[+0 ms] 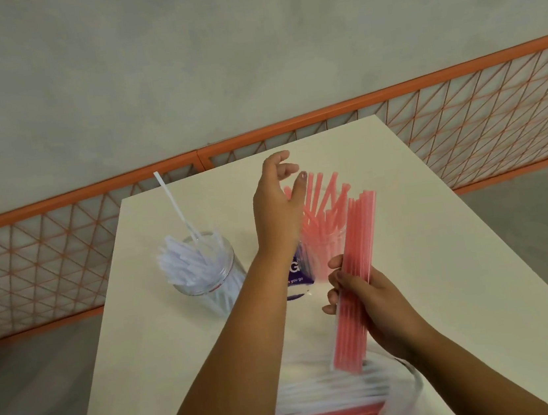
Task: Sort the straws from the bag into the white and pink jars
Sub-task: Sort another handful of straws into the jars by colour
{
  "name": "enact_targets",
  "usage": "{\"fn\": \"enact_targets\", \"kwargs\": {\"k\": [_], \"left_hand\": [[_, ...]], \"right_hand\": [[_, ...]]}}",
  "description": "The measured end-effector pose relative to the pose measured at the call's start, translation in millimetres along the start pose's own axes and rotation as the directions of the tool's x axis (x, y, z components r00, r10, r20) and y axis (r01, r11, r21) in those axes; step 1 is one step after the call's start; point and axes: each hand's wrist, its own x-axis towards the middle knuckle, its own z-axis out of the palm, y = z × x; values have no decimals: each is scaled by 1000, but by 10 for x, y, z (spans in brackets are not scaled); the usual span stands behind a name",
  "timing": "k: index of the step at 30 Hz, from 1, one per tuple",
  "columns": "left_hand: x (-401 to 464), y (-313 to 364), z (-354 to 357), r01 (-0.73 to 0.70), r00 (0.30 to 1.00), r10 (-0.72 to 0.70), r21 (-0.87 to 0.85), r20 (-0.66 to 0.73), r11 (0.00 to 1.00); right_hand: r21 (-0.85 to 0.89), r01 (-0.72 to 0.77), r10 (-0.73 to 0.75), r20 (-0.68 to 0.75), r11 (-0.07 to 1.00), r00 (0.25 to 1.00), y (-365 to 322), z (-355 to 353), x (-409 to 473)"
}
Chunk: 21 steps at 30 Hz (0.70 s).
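My right hand [367, 302] grips a bundle of pink straws [359, 266], held upright and tilted over the table. My left hand [277, 207] hovers open, fingers relaxed, just left of the pink straws standing in the pink jar [328, 238]; it holds nothing. The clear jar of white straws [200, 268] stands to the left, with one white straw [174, 205] sticking up high out of it. The clear plastic bag [328, 404] lies at the near edge, with white and pink straws inside. My left forearm hides part of the pink jar.
A purple and white pack [296, 273] lies between the jars, mostly behind my left arm. The white table [444, 255] ends close behind the jars, with an orange mesh fence [462, 122] and a grey wall beyond.
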Motion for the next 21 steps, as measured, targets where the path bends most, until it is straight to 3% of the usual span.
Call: {"fn": "enact_targets", "kwargs": {"k": [3, 6, 9, 12, 16, 21], "left_hand": [[-171, 99, -45, -86, 995, 90, 105, -36, 991], [-439, 201, -104, -154, 985, 157, 43, -76, 987], [-743, 285, -105, 13, 988, -17, 28, 155, 1000], [-979, 316, -39, 170, 918, -205, 131, 339, 977], [-1069, 303, -36, 147, 904, -236, 260, 356, 955], [-1014, 207, -180, 383, 847, -337, -34, 412, 923]], "right_hand": [[15, 10, -11, 34, 1000, 999, -29, 36, -5], [3, 30, -30, 39, 1000, 999, -36, 59, -19], [-99, 93, -88, 52, 991, 995, -52, 92, -52], [-176, 177, -166, 76, 968, 983, -49, 161, -122], [-290, 165, -159, 42, 943, 986, 21, 214, -173], [-362, 119, -86, 107, 925, 991, -44, 220, -239]]}}
